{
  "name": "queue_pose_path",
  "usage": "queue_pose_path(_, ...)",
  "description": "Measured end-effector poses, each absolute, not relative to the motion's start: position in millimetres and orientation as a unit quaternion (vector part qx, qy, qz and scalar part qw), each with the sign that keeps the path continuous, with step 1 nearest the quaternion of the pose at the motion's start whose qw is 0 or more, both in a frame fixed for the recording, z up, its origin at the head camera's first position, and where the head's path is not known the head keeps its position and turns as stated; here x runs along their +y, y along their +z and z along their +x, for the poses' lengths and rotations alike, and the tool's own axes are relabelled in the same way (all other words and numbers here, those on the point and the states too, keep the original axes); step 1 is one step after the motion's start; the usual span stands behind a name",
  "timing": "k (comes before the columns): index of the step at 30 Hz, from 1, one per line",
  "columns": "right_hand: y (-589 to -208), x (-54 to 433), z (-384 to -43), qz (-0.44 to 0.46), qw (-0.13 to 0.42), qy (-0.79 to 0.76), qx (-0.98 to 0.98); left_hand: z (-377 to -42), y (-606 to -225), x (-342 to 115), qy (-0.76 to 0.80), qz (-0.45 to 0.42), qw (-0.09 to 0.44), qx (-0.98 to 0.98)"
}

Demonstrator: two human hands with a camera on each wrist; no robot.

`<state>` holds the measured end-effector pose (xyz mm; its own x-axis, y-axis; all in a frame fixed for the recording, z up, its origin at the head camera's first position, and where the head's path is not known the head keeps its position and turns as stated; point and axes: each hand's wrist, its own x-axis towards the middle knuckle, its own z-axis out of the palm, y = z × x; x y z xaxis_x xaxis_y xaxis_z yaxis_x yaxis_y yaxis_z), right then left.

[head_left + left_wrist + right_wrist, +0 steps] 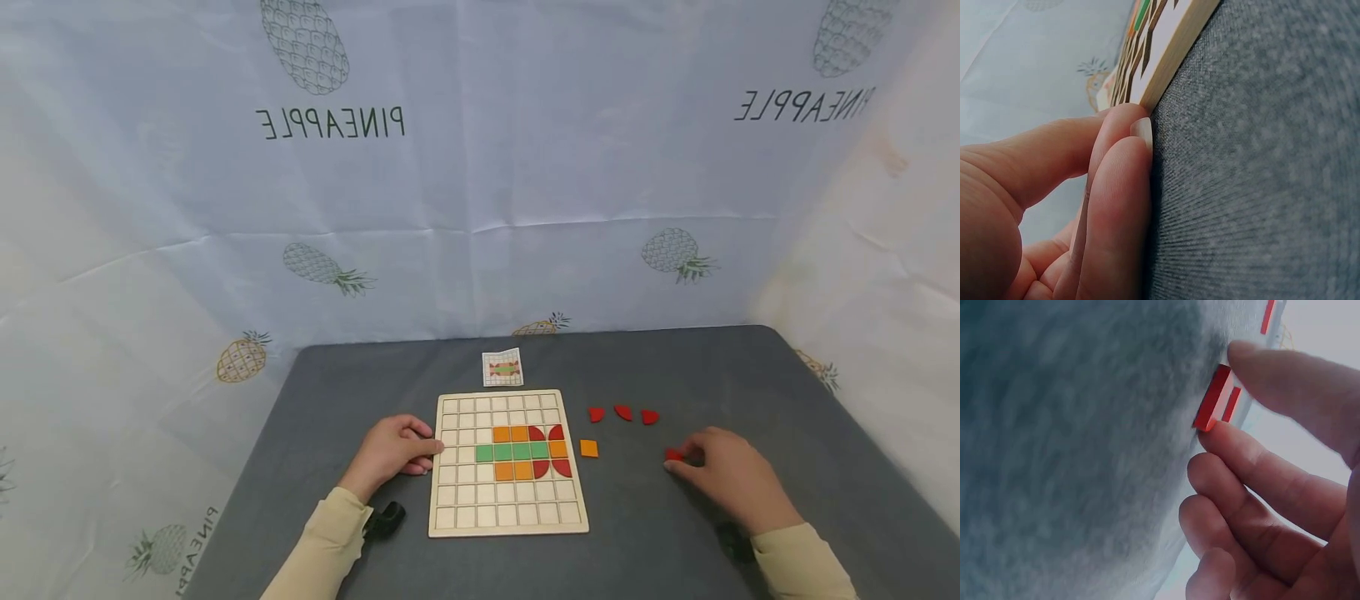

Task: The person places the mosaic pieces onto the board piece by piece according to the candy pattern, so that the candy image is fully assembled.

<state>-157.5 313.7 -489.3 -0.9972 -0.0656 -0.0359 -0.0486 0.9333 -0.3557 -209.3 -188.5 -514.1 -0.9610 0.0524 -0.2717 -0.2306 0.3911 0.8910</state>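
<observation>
In the head view a pale wooden grid board lies on the table. Set on it are a row of green squares, several orange squares and several red curved pieces. My left hand holds the board's left edge, thumb over the top, the other fingers curled at its side. On the right, my right hand pinches a red tile between thumb and index finger, low at the table surface. Its remaining fingers are curled loosely.
Loose red tiles lie in a row right of the board, with one orange square nearer it. A small pattern card sits behind the board. The grey table meets a pineapple-print cloth at the back.
</observation>
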Motion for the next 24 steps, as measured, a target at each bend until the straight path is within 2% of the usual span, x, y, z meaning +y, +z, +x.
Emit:
queue_pose_path(3,-488.7,309.2,-159.1,-0.027,0.026,-0.182,0.983,-208.9,-514.0,-188.2,0.548,-0.055,0.128,0.825)
queue_pose_path(9,-488.5,293.0,-164.7,-0.058,-0.006,-0.174,0.983,-207.8,-512.3,-187.8,0.547,-0.058,0.129,0.825)
queue_pose_path(15,-483.5,237.5,-189.8,-0.106,-0.02,-0.182,0.977,-204.7,-509.8,-195.1,0.551,-0.044,0.13,0.823)
queue_pose_path(24,-467.3,144.6,-214.7,-0.179,-0.004,-0.224,0.958,-205.3,-512.3,-194.0,0.553,-0.022,0.133,0.823)
